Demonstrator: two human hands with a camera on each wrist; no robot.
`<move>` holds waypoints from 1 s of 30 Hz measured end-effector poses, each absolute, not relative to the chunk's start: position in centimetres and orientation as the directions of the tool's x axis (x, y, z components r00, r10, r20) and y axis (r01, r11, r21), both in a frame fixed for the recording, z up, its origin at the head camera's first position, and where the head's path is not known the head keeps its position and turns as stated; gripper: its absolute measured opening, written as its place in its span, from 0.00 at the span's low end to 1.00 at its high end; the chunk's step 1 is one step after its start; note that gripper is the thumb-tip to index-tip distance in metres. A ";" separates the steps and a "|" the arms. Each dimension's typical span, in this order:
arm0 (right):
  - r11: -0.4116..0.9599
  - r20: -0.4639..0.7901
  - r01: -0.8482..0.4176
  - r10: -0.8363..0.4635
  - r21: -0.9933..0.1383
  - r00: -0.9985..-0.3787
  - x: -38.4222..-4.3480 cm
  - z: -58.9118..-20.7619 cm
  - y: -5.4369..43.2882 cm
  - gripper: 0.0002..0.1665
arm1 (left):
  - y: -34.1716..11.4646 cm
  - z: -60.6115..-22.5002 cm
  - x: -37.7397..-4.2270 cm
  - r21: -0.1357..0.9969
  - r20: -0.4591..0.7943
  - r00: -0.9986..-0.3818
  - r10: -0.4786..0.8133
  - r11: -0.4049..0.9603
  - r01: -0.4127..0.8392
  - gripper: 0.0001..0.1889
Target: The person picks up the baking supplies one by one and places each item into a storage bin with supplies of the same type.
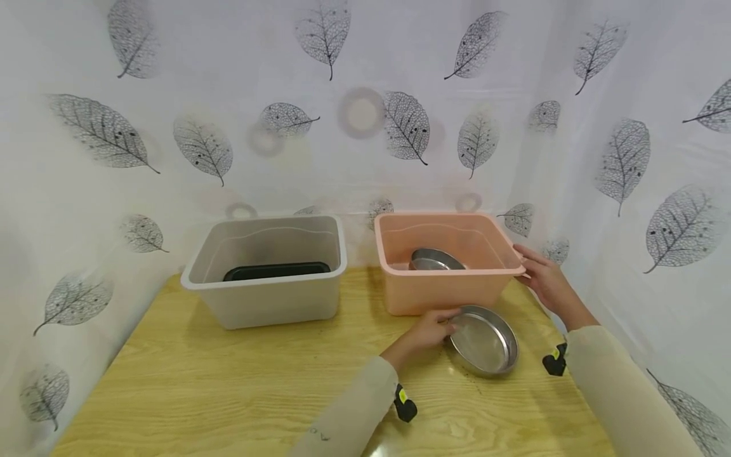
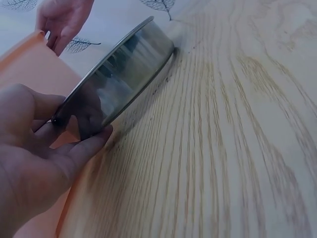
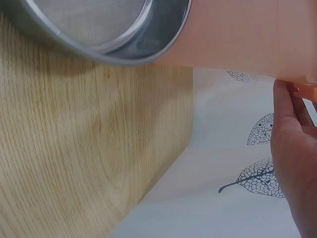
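Observation:
My left hand (image 1: 425, 333) pinches the wall of a round, shallow metal sieve (image 1: 482, 343) with a fine mesh bottom. The sieve is tilted, in front of the pink plastic bin (image 1: 445, 295). In the left wrist view, my thumb and fingers hold the sieve (image 2: 124, 74) at its rim, its lower edge close to the wooden table. At the bin's right end, my right hand (image 1: 548, 279) grips the rim; in the right wrist view, fingers (image 3: 283, 101) lie against the bin just below that rim. A second round metal piece (image 1: 434, 259) lies inside the pink bin, partly hidden.
A grey-white plastic bin (image 1: 280, 304) stands to the left on the wooden table (image 1: 240, 387), with a black object (image 1: 276, 271) inside, partly hidden by the front wall. A white curtain (image 1: 228, 76) with leaf prints hangs behind and along the sides.

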State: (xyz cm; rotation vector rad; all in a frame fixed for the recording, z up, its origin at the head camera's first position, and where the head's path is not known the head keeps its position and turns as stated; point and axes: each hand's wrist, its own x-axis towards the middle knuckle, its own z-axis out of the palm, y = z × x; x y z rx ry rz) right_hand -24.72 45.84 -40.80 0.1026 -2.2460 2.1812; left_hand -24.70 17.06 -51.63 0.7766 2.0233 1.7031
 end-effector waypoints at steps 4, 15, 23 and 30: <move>0.024 0.056 -0.057 -0.044 -0.998 -0.997 -24.9 -40.9 46.1 0.37 | 15.9 -51.6 -24.9 0.980 0.054 -0.784 0.619 0.116 0.159 0.24; 0.046 0.041 -0.042 -0.027 -0.998 -0.999 -24.9 -40.9 46.2 0.37 | 13.1 -49.2 -24.9 0.997 -0.004 -0.709 0.705 -0.051 -0.057 0.25; 0.064 0.024 -0.026 -0.027 -0.998 -0.999 -25.0 -41.0 46.0 0.37 | 11.1 -45.6 -24.9 0.998 0.010 -0.646 0.763 -0.052 -0.046 0.25; 0.087 0.014 -0.016 -0.024 -0.996 -1.000 -25.0 -41.1 46.1 0.37 | 9.8 -42.5 -24.9 0.997 0.032 -0.587 0.809 -0.064 -0.033 0.25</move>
